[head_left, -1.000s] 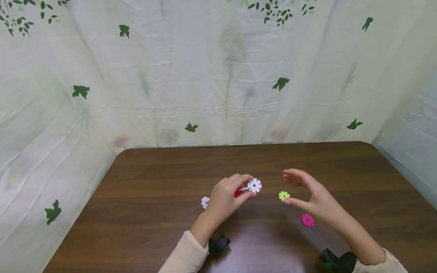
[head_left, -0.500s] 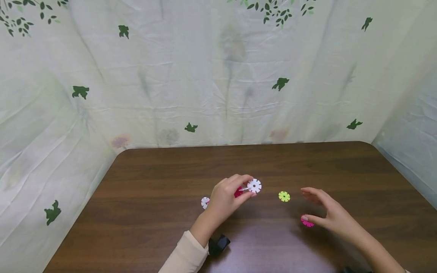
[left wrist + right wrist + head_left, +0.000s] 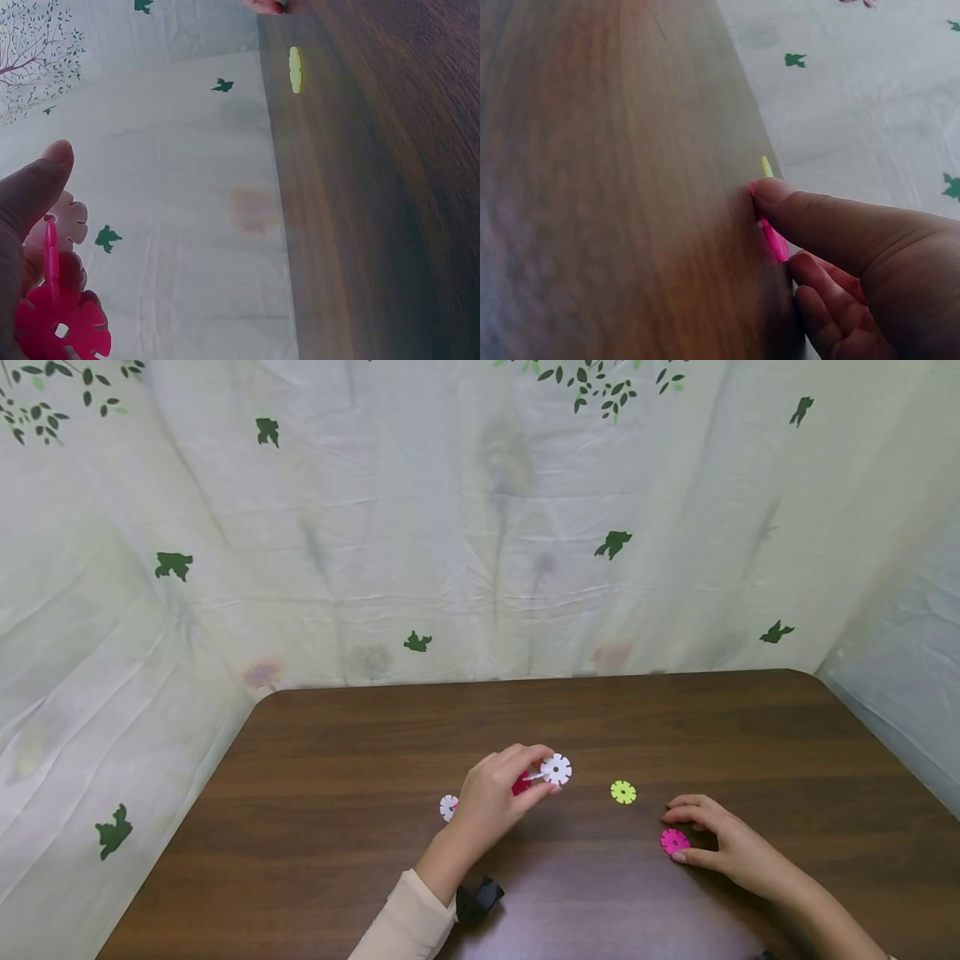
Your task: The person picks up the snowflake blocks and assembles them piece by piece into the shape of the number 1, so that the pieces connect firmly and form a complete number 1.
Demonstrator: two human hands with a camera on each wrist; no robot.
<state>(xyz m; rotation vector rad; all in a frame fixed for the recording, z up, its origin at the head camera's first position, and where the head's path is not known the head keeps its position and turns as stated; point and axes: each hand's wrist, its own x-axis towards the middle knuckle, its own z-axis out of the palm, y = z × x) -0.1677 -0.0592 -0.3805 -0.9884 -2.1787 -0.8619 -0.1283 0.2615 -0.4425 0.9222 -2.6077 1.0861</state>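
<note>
My left hand (image 3: 491, 789) grips a cluster of joined notched building discs. A white disc (image 3: 556, 769) sticks out past its fingertips, and a red-pink disc (image 3: 521, 782) shows between thumb and fingers. In the left wrist view, one pink disc (image 3: 60, 322) faces the camera, with another pink piece (image 3: 51, 262) edge-on above it. My right hand (image 3: 731, 843) is low at the table, around the right side of a loose pink disc (image 3: 674, 841). Its thumb (image 3: 772, 190) touches the rim; the relaxed fingers lie just beyond the far side. A firm pinch is not visible.
A yellow-green notched disc (image 3: 623, 792) lies flat between the hands. Another white disc (image 3: 448, 807) is partly hidden behind the left hand. The brown wooden table (image 3: 360, 735) ends at a pale leaf-printed curtain (image 3: 450, 527). A black wrist device (image 3: 480, 900) sits under the left wrist.
My right hand has moved away from the yellow-green disc, rightward and toward me, down to the pink disc. The left hand keeps its grip in nearly the same place.
</note>
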